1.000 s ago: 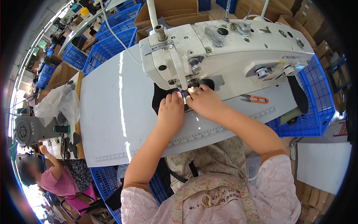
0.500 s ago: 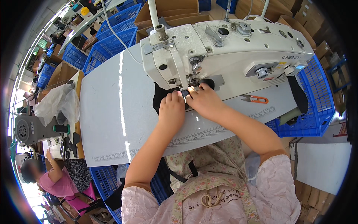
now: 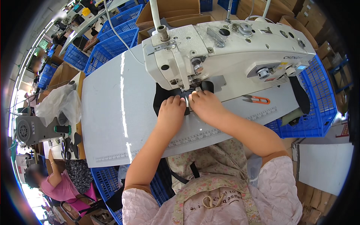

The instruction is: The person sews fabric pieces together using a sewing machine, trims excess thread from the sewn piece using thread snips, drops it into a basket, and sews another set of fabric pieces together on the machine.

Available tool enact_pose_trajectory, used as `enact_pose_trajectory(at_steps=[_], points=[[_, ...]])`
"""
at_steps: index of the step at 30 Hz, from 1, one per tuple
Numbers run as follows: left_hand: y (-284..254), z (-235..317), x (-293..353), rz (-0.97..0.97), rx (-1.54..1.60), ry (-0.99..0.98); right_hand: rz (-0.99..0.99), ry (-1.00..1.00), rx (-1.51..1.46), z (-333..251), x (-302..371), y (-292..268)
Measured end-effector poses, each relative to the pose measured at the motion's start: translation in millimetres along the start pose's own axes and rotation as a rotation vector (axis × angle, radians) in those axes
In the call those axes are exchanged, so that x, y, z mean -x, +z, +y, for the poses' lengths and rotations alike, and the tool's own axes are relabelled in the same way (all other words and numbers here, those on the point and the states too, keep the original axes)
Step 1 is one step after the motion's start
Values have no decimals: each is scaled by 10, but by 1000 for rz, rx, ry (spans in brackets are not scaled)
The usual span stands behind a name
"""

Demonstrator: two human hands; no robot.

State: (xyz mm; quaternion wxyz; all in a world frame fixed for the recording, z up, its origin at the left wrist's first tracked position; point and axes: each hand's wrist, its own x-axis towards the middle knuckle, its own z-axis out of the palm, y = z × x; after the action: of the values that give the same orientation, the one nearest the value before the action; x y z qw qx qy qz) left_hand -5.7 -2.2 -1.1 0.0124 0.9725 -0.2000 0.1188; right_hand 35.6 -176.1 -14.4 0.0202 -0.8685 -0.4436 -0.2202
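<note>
A white industrial sewing machine (image 3: 225,56) stands across the far side of the table. Beneath its needle area lies a flat black piece of material (image 3: 161,98), which looks soft and reaches out to both sides. My left hand (image 3: 171,111) has its fingers bent down on the near left part of this piece. Close beside it, my right hand (image 3: 205,105) grips the near right part, fingertips just short of the presser foot. The needle itself and the thumbs' exact hold are hard to make out. Orange-handled thread snips (image 3: 258,99) lie on the table to the right.
A printed ruler scale (image 3: 202,134) runs along the near edge of the pale table (image 3: 103,108). Blue crates (image 3: 318,97) stand at the right and far left. Another black piece (image 3: 299,95) hangs over the right edge. At left, a person in pink sits by another machine (image 3: 32,129).
Both hands have drawn slightly back from the needle toward me, the right one more. More of the black piece shows near the presser foot. The person at left has shifted a little.
</note>
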Motion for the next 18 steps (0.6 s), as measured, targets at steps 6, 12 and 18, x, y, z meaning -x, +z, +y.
enact_pose_trajectory(at_steps=[6,12,18], points=[[-118,41,2,-114,20,40,-17,64,-51,-55,-31,-8],[-107,5,16,-74,72,40,-44,28,0,-111,-15,-106],[-83,-21,-2,-54,93,23,-9,-39,46,-125,67,-133]])
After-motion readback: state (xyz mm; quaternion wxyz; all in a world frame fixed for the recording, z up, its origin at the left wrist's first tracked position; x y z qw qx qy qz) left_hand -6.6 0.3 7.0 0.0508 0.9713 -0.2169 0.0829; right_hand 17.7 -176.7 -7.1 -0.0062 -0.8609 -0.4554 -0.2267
